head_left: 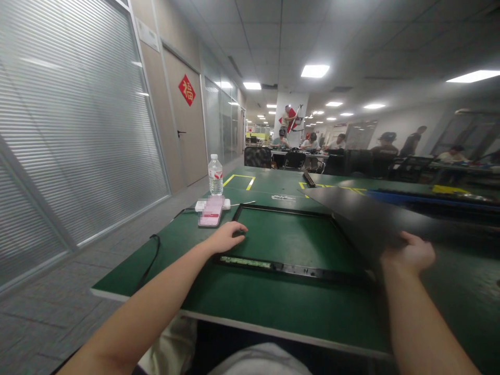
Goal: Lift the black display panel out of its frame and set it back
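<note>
A black rectangular frame point(287, 210) lies on the green table, its middle showing the tabletop. My left hand point(227, 237) is curled over the left bar of the frame, thumb and fingers bent around it. In my right hand point(408, 254) is a thin dark flat panel point(365, 213), tilted above the right side of the frame and blurred by motion. Part of the frame's right bar is hidden behind the panel. Along the near bar runs a patterned, greenish strip point(246, 262).
Beyond my left hand lie a pink-screened phone point(211, 212) and a clear water bottle point(215, 176). A black strap point(150, 258) hangs near the table's left edge. A short dark bar point(309, 179) and a blue item point(406, 202) lie farther back. Several people sit at far tables.
</note>
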The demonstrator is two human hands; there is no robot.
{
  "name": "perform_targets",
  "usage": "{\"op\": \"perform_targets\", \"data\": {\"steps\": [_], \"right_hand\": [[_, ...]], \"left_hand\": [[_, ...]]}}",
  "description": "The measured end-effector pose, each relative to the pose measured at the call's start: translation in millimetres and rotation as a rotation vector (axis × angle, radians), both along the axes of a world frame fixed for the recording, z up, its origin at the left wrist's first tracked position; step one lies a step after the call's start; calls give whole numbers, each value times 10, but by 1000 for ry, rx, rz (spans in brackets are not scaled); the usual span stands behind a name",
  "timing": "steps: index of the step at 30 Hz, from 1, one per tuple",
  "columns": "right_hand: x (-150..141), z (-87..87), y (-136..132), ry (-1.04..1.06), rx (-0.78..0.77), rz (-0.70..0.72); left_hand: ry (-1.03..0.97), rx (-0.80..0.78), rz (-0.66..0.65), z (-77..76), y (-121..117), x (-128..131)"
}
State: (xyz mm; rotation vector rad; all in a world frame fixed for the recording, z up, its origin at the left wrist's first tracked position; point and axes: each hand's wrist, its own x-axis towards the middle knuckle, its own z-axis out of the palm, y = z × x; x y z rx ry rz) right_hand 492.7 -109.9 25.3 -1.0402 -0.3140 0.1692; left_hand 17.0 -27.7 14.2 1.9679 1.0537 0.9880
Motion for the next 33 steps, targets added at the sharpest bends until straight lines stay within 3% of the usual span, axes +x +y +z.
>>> {"op": "perform_targets", "data": {"steps": [4, 10, 17, 24, 33], "right_hand": [[-141, 18, -57, 69, 76, -155], [-193, 44, -126, 128, -80, -154], [-131, -32, -44, 291, -6, -180], [96, -289, 114, 410, -103, 3], [283, -455, 142, 627, -131, 270]], "left_hand": [[44, 17, 0, -25, 34, -31], [156, 112, -98, -68, 83, -81], [413, 226, -142, -125, 138, -109], [440, 245, -145, -151, 169, -112], [432, 246, -147, -159, 168, -122]]}}
